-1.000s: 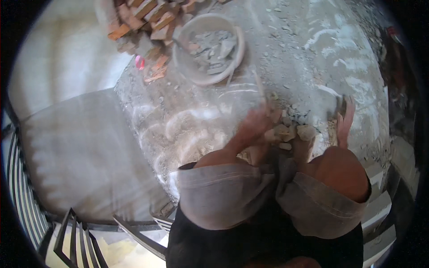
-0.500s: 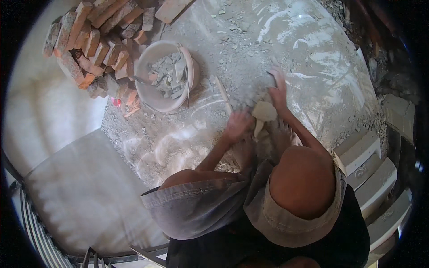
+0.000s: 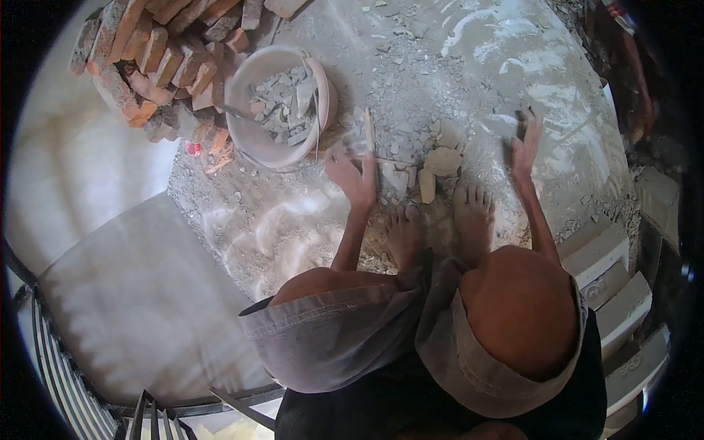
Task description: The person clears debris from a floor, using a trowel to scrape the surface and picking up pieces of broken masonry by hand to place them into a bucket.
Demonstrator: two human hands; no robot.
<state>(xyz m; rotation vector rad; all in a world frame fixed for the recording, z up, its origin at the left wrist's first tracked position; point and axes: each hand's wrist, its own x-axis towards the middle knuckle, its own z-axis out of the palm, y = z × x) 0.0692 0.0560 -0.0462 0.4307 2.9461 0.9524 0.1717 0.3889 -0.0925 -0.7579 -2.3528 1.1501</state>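
Observation:
I squat barefoot on a dusty concrete floor strewn with rubble. My left hand [image 3: 354, 176] is spread open, palm down, just above the ground near a thin flat stick [image 3: 370, 132] and small grey chunks. My right hand [image 3: 525, 147] reaches out to the right, fingers apart, over loose debris. Between the hands, in front of my toes, lie pale broken mortar pieces [image 3: 442, 161] and a smaller slab [image 3: 427, 185]. Neither hand holds anything.
A round pan [image 3: 317, 81] filled with grey broken pieces stands at the upper left of my left hand. Behind it is a heap of red bricks [image 3: 158, 59]. Pale moulded blocks [image 3: 612, 293] line the right. A metal railing [image 3: 44, 367] runs along the lower left.
The view has swung so the pan and bricks sit further right. My hands have parted: the left one moved toward the pan side, the right one stretched out to the right, away from the pale pieces.

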